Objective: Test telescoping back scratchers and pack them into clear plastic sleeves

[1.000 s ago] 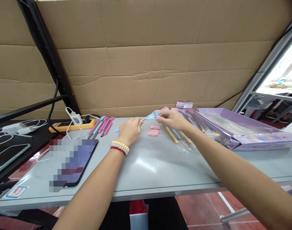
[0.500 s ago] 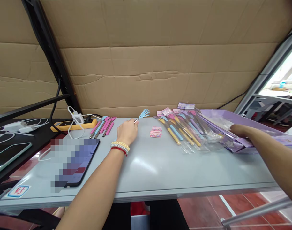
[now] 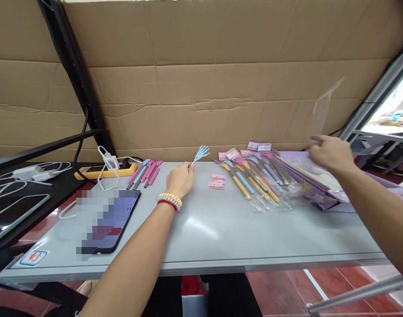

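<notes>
My left hand (image 3: 180,180) is closed around a back scratcher (image 3: 201,152) with a light-blue, hand-shaped head that points up and right; its handle is hidden in my palm. Above the purple box (image 3: 320,176) on the right, my right hand (image 3: 331,154) pinches a clear plastic bag (image 3: 323,105), thin and blurred, standing up from the fingers. Several bagged back scratchers (image 3: 250,176) with pink header cards lie left of the box. Two small stacks of pink cards (image 3: 216,181) rest mid-table. Several unbagged back scratchers (image 3: 145,173) in pink and blue lie at the back left.
A phone (image 3: 118,229) lies on the grey table (image 3: 221,237) at the left, by a yellow power strip (image 3: 98,171) with white cables. Cardboard (image 3: 204,79) walls off the back. A black shelf (image 3: 29,193) with chargers stands left.
My right hand has come up out of the purple box with a clear plastic bag. My left hand still holds the blue back scratcher; the whole view has shifted slightly.
</notes>
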### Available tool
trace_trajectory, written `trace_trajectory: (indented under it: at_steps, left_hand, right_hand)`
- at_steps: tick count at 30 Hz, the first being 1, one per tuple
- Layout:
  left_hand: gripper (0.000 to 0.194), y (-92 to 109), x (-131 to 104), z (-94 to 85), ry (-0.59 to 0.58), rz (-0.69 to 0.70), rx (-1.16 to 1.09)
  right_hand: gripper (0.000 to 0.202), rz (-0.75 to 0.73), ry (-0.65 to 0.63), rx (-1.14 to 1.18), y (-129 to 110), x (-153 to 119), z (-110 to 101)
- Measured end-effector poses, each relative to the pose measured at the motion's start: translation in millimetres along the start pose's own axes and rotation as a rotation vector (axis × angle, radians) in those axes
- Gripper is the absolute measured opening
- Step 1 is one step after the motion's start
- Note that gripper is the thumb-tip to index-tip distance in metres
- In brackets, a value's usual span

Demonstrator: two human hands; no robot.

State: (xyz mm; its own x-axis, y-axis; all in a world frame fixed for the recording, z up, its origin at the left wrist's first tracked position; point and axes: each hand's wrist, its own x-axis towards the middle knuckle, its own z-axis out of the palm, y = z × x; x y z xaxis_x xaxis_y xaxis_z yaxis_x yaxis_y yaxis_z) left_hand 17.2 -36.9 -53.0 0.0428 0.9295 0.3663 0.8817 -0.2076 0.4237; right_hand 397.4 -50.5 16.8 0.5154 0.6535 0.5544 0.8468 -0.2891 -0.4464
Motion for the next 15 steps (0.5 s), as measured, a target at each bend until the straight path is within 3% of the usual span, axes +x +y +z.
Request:
trace_trajectory:
  at_steps: [3,7,9,12,15]
  left_hand:
    - [0.035,-3.2,1.4,2.1,0.029,0.001,-0.132]
    - [0.038,-10.3,3.5,2.2,0.089,-0.025,-0.29]
    - [0.038,-12.9,4.3,1.9,0.093,-0.034,-0.361]
    - [0.034,-13.7,3.6,2.8,0.049,-0.044,-0.446]
    - [0.034,-10.8,-0.5,5.3,-0.01,0.008,-0.463]
  right_hand:
    - [0.039,-0.068,-0.23,0.56,-70.5,-33.2,3.3]
    - [0.034,-0.121,-0.457,1.046,-134.3,-86.1,42.6]
    - [0.048,-0.107,-0.593,1.221,-145.7,-110.0,69.5]
    - [0.065,-0.004,-0.767,1.283,-143.9,-139.0,104.0]
    - [0.066,0.073,-0.803,1.316,-134.0,-152.8,123.2]
